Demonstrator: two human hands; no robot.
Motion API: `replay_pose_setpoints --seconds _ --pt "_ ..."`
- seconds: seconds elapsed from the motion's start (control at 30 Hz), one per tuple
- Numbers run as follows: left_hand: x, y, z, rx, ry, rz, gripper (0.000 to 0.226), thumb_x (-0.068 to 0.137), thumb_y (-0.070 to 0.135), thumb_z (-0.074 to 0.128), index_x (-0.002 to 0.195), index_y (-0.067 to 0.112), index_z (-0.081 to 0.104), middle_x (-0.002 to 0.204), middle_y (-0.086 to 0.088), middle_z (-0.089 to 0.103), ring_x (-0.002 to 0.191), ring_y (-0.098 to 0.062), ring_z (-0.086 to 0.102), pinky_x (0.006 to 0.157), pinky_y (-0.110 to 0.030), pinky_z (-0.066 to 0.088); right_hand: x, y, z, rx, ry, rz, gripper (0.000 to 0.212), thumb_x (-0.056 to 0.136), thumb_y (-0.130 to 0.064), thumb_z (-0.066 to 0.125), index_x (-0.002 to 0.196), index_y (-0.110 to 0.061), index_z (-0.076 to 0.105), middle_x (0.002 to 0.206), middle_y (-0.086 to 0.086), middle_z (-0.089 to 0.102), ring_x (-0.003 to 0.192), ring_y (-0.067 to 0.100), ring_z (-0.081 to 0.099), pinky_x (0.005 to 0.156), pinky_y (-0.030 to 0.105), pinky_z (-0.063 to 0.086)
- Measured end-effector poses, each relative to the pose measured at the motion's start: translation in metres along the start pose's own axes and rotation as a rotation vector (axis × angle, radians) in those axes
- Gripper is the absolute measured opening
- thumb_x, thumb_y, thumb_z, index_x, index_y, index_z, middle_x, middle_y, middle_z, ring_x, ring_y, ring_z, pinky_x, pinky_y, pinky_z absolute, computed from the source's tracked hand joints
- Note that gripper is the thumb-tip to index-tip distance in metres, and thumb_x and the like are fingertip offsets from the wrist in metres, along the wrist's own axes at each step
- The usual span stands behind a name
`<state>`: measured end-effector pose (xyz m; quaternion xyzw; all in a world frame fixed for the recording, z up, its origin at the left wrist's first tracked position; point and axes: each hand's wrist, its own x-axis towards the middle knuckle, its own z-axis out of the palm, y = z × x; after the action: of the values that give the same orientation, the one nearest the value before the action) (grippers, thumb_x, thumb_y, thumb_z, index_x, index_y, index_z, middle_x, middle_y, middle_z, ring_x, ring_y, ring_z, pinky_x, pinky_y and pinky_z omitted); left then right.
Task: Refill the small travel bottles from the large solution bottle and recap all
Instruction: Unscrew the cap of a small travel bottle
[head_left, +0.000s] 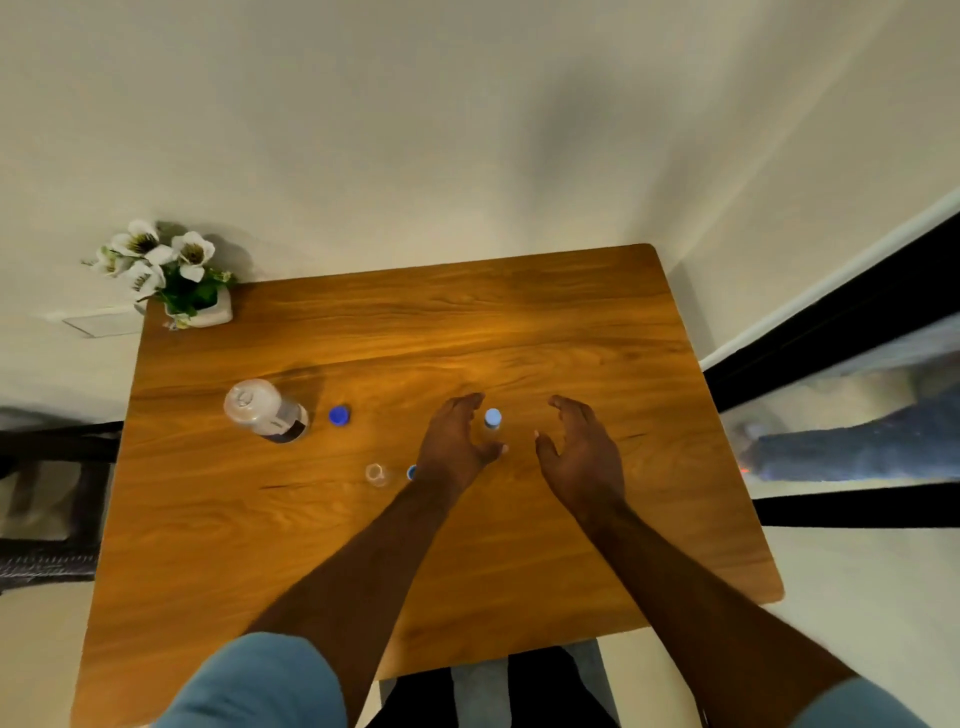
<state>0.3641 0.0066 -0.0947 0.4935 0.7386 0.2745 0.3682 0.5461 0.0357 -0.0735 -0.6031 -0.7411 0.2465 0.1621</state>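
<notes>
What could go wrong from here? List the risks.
1. The uncapped travel bottle stands open right beside the left forearm; a sweep back could tip it.
2. The capped travel bottle stands narrow and upright between the left hand and right hand; a clumsy touch may topple it.
3. The loose blue cap might roll off the table.

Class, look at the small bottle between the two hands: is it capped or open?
Capped: the small bottle stands upright with a light blue cap on top.

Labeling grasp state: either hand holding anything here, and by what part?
Nothing held. Left hand and right hand hang open on either side of the capped small bottle, not gripping it.
</notes>
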Motion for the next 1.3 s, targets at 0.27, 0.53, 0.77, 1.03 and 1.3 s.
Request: replay_pose_setpoints --seconds 0.27,0.53,0.77,1.03,1.3 --pt "0.016 -0.002 0.010 -0.026 0.072 -0.094 0.036 0.080 0.020 0.083 0.114 0.014 0.072 0.110 -0.006 0.076 0.101 -0.024 0.070 0.090 -0.037 0.056 0.010 0.014 -0.006 0.006 -0.049 -0.046 0.048 0.093 -0.034 0.061 0.138 -0.023 0.050 0.138 -0.001 0.056 0.119 0.017 0.058 0.091 0.033 0.053" --pt "0.036 0.069 -0.057 -0.149 0.177 0.060 0.040 0.079 0.013 0.084 0.117 0.007 0.073 0.105 -0.010 0.076 0.099 -0.024 0.072 0.085 -0.031 0.056 0.058 -0.045 -0.074 0.088 0.103 -0.243 0.042 0.093 -0.034 0.064 0.133 -0.022 0.056 0.127 -0.003 0.063 0.103 0.009 0.062 0.081 0.031 0.057" --pt "0.043 0.174 -0.173 -0.247 0.347 0.340 0.020 0.081 0.025 0.086 0.097 0.022 0.075 0.080 0.002 0.074 0.068 0.003 0.063 0.067 -0.011 0.051 0.119 -0.161 -0.178 0.244 0.232 -0.469 0.039 0.091 -0.036 0.069 0.126 -0.023 0.060 0.114 -0.010 0.068 0.087 0.005 0.064 0.075 0.024 0.058" --pt "0.024 0.296 -0.304 -0.344 0.444 0.560 0.027 0.079 0.021 0.088 0.100 0.007 0.077 0.087 -0.022 0.072 0.067 -0.014 0.069 0.062 -0.020 0.060 0.153 -0.312 -0.326 0.354 0.338 -0.670 0.019 0.090 -0.042 0.067 0.105 -0.032 0.069 0.092 -0.016 0.070 0.079 -0.002 0.064 0.072 0.019 0.050" --pt "-0.005 0.376 -0.366 -0.330 0.492 0.715 0.023 0.084 0.017 0.083 0.099 0.001 0.077 0.078 -0.010 0.073 0.063 -0.012 0.072 0.062 -0.022 0.061 0.133 -0.402 -0.408 0.317 0.262 -0.741 0.015 0.080 -0.032 0.080 0.085 -0.020 0.072 0.083 -0.009 0.073 0.084 0.009 0.067 0.084 0.037 0.056"
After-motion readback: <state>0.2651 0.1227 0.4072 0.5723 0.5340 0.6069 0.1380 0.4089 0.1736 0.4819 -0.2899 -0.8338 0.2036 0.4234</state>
